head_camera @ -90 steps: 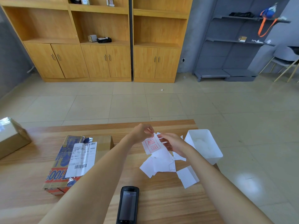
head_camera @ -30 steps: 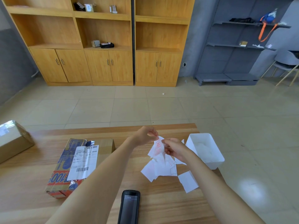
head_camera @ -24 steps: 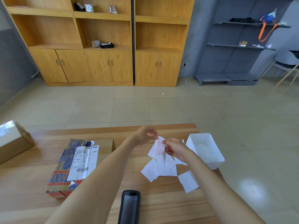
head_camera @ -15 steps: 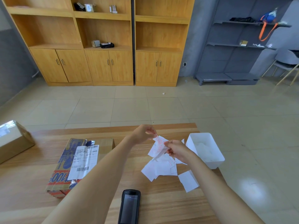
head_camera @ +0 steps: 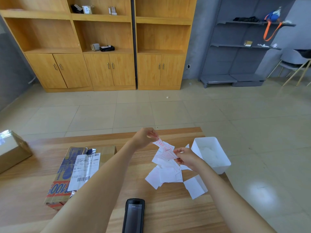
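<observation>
Red-printed paper is what my fingers are clamped on: my left hand point(head_camera: 143, 138) pinches the top corner of the slip point(head_camera: 164, 145) between thumb and fingertips, and my right hand point(head_camera: 186, 158) pinches its lower end, thumb and fingers closed on the edge. The slip hangs in the air between the two hands, slanting down from left to right and curling a little, held clear of the table point(head_camera: 168, 207). Straight below it lies a pile of white papers point(head_camera: 166, 175), overlapping each other, and one loose sheet point(head_camera: 195, 186) sits just beside the pile on the right, apart from it. A white plastic tub point(head_camera: 223, 168) stands at the table's right edge, close behind my right hand, with something pale inside that I cannot make out. Near my body, between my forearms, a black scanner point(head_camera: 133, 216) lies flat with its screen up. Left of my left arm is a taped parcel point(head_camera: 58, 182) with a shipping label point(head_camera: 85, 170) on top, and a cardboard box point(head_camera: 11, 148) rests at the far left end. Wooden cupboards point(head_camera: 101, 69) line the wall across the tiled floor.
</observation>
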{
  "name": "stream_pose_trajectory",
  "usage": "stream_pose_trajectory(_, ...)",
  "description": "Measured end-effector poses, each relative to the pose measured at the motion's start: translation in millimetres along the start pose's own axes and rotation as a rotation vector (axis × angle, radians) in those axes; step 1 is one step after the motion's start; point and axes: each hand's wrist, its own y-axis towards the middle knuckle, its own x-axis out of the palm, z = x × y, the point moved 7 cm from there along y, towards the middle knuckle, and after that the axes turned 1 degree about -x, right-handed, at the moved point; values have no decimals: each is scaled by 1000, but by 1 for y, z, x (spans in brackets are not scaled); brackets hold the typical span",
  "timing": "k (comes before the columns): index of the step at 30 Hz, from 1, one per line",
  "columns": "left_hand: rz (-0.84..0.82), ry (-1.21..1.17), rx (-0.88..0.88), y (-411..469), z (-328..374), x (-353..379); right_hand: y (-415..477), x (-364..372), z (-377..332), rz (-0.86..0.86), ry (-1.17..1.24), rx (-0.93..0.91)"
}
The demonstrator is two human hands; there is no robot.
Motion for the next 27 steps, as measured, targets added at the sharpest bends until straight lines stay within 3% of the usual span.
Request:
stream_pose_trajectory(8,35,-6,-34,6,-1,5,4,-15,15,50,-258,-15)
stream_pose_trajectory(20,56,-22,-64,5,-7,6,6,-38,41,157,-331,36)
stream_pose_trajectory(27,31,-33,-121,4,-11,11,4,-38,46,179,-562,-7)
